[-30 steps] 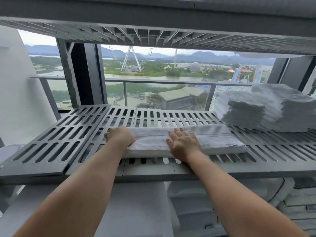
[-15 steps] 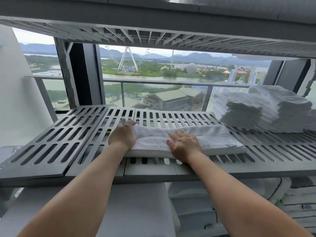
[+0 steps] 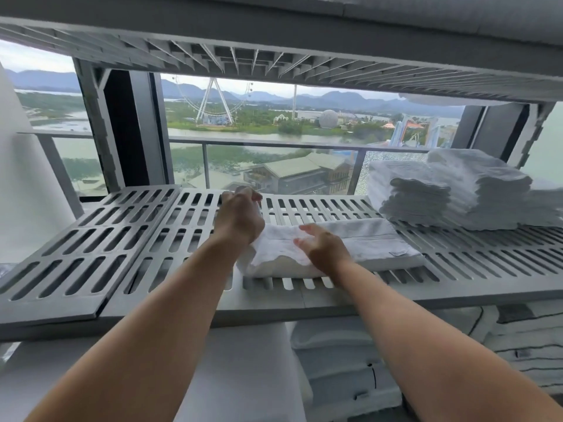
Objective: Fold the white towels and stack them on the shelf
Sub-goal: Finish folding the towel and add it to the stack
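Towel (image 3: 350, 245) lies on slatted shelf (image 3: 128, 239), left of stack (image 3: 451, 193). My left hand (image 3: 240, 214) pinches lifted left end; right hand (image 3: 324, 248) open, hovering or pressing, can't tell. I judge towel soft, light, floppy: grab corners, pin middle.

This looks like a linen store in a high-rise hotel or serviced apartment. A grey slotted plastic shelf (image 3: 91, 239) spreads under the person's fingers (image 3: 307, 229), with another grey ribbed shelf (image 3: 274, 59) overhead. Right of the fingers sit tall stacks of folded white towels (image 3: 457, 193), and more white linen (image 3: 350, 360) is stored below. Beyond the fingers, a glass balcony railing (image 3: 274, 144) overlooks a white Ferris wheel (image 3: 213, 99), a river and hazy blue mountains (image 3: 335, 97).
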`<state>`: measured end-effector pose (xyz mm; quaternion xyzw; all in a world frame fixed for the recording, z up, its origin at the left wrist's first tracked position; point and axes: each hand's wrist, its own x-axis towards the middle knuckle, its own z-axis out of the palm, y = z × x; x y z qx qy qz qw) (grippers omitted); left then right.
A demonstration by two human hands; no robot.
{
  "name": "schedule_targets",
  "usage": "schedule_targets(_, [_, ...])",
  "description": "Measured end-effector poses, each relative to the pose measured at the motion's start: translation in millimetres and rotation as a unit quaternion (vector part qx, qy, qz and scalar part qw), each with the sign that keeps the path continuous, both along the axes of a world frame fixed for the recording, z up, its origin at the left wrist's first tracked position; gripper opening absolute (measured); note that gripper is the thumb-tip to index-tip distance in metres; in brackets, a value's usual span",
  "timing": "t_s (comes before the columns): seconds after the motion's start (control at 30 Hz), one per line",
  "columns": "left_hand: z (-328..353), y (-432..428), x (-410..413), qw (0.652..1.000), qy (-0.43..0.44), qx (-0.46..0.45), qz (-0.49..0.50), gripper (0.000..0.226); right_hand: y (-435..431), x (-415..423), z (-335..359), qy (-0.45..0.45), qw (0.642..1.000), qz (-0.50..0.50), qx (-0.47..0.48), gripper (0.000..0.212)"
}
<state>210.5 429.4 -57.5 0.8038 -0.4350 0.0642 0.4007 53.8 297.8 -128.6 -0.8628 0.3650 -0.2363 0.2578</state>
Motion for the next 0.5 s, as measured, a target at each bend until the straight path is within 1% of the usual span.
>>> schedule_targets(0.1, [18.1, -16.1, -23.7, 0.998, -0.061, 0.029, -0.020, 0.036, -2.0, -9.1, 22.5, -0.137, 0.988, -0.014, 0.068, 0.034])
schedule_targets(0.17, [25.4, -30.7, -44.0, 0.995, -0.088, 0.031, -0.029, 0.035, -4.4, -15.6, 36.7, -0.188, 0.979, -0.026, 0.071, 0.023])
schedule_targets(0.23, [28.9, -45.7, -65.3, 0.995, -0.097, 0.022, -0.024, 0.029, -12.4, -24.2, 47.2, -0.219, 0.972, -0.045, 0.067, 0.021])
schedule_targets(0.33, [30.3, -69.5, -92.1, 0.996, -0.090, 0.004, -0.008, 0.023, -35.0, -45.2, 58.4, -0.271, 0.950, -0.092, 0.120, 0.026])
schedule_targets(0.4, [32.7, -85.2, -107.0, 0.997, -0.071, -0.002, -0.002, 0.025, -49.6, -62.8, 62.9, -0.286, 0.943, -0.084, 0.146, 0.025])
schedule_targets(0.5, [33.0, -111.1, -131.5, 0.999, -0.045, -0.014, -0.009, 0.033, -72.6, -86.7, 69.1, -0.292, 0.944, -0.043, 0.149, 0.024])
